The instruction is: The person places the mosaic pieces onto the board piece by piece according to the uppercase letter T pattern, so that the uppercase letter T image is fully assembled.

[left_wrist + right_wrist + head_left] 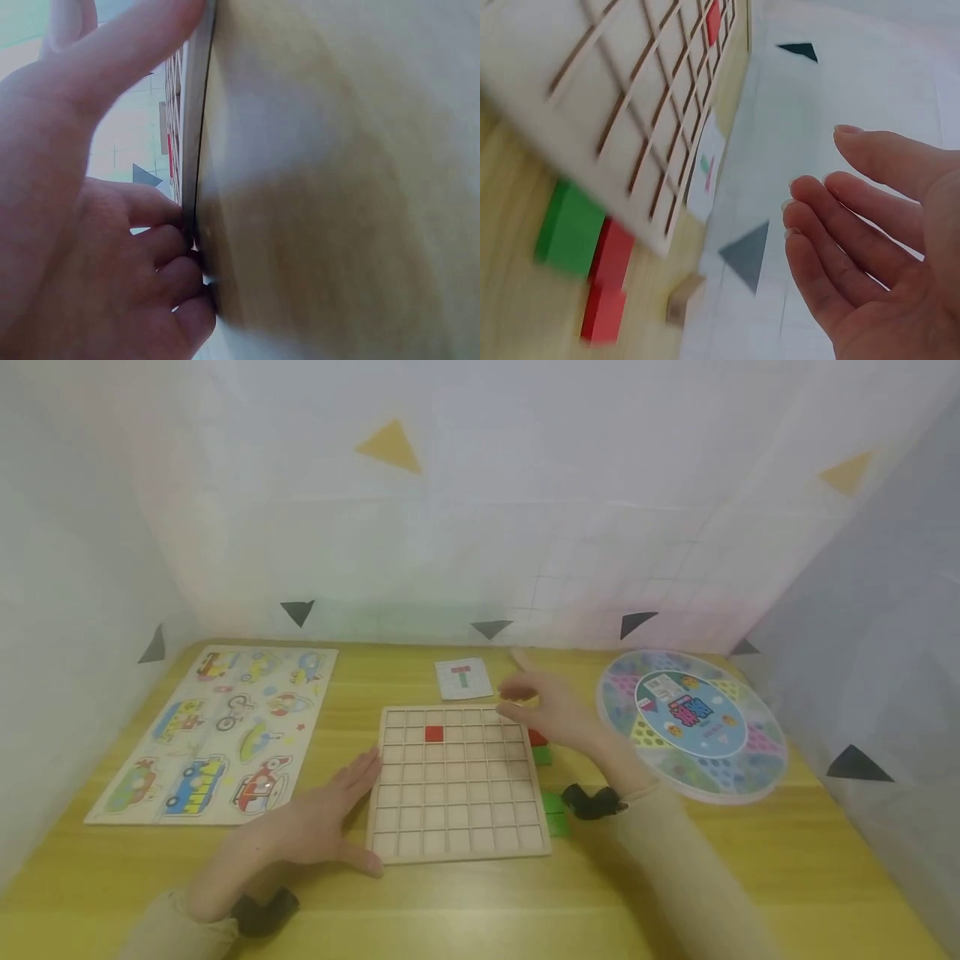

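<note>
A wooden grid board (459,793) lies on the table with one red square block (434,734) in a cell toward its back left. My left hand (315,818) rests along the board's left side, fingertips at the edge and thumb by the near left corner. Over the back right corner hovers my right hand (558,710), fingers loosely bent and holding nothing, as the right wrist view shows. Beside the board's right edge lie red blocks (606,311) and green blocks (555,814), partly hidden by the right arm in the head view. Behind the board lies a pattern card (463,680) showing a red and green T.
To the left lies a vehicle picture puzzle board (225,735). A round, colourful disc-shaped package (690,727) sits at the right. A small wooden piece (682,298) is near the back edge, behind the right hand. Pale cloth walls (480,527) with triangle markers enclose the table.
</note>
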`<state>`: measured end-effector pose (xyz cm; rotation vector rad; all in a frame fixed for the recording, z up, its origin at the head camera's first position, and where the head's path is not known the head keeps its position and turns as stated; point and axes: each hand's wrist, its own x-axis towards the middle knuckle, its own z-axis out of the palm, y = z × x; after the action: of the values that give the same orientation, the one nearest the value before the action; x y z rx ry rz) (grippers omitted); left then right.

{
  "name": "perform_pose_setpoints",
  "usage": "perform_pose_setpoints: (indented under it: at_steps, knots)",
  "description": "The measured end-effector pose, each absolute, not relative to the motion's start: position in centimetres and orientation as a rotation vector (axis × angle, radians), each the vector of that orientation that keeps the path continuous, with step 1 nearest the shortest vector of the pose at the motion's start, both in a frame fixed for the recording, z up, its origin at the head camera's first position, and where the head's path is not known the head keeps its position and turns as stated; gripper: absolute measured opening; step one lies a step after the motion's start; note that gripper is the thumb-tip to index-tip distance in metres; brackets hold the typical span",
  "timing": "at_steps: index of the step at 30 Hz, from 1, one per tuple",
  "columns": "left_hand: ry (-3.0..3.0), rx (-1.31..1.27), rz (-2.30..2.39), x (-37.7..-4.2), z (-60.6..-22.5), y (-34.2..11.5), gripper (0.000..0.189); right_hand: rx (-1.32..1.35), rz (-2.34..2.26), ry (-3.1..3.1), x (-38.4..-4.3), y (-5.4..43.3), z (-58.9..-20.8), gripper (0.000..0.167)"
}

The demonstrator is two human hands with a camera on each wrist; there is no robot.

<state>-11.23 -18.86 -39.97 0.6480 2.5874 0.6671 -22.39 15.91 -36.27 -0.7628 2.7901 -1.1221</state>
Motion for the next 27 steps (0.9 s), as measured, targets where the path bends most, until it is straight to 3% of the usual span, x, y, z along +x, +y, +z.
perform_pose_setpoints:
  at_steps: [16, 27]
  knots:
    - [2.582, 0.644, 0.660, -11.2, -40.0, -19.1, 0.136, -0.492, -1.054, 2.893, -21.2, 22.0, -37.9, 0.039]
    - [2.582, 0.633, 0.653, -11.2, -39.9, -19.0, 0.135, -0.543, -1.028, 2.889, -22.3, 23.4, -39.8, 0.036]
